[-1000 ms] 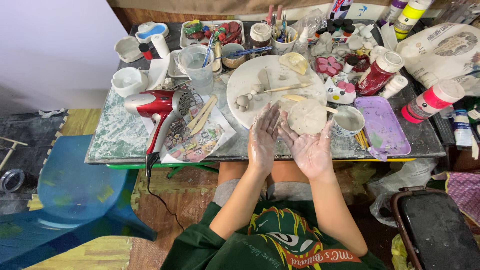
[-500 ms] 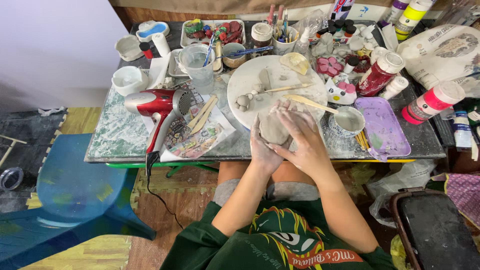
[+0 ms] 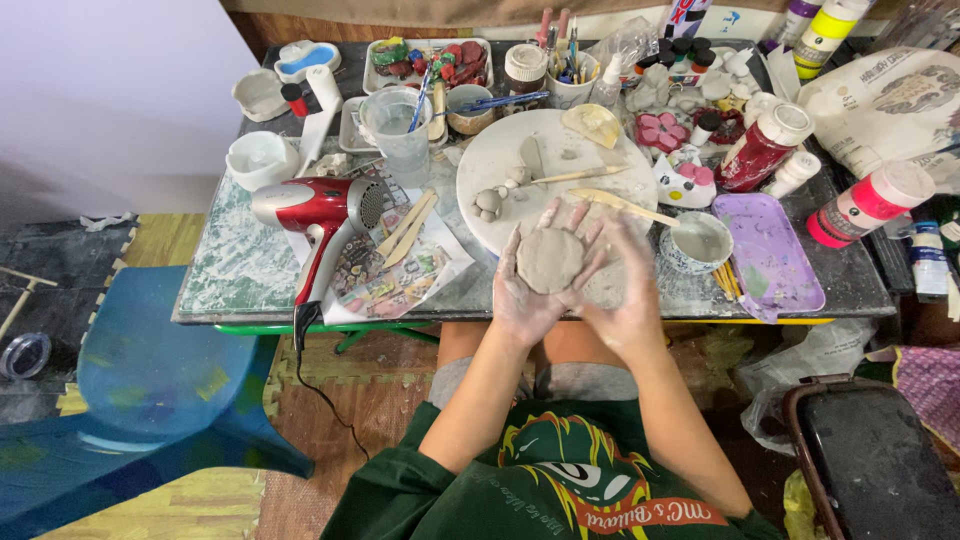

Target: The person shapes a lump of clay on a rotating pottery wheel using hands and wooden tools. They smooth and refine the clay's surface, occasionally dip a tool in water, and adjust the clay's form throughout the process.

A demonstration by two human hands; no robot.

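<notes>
Clay disc (image 3: 549, 260) underside hidden by left hand (image 3: 525, 290)

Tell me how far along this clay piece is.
Done: the clay disc is already flattened into a round slab. In hand: it lies on the left hand, with the right hand cupped beside it. Left: the disc's face is plain, and small clay bits lie loose on the white board, unattached.

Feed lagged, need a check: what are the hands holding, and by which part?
A flat clay disc, cradled in the left hand's palm; the right hand cups its right edge.
</notes>
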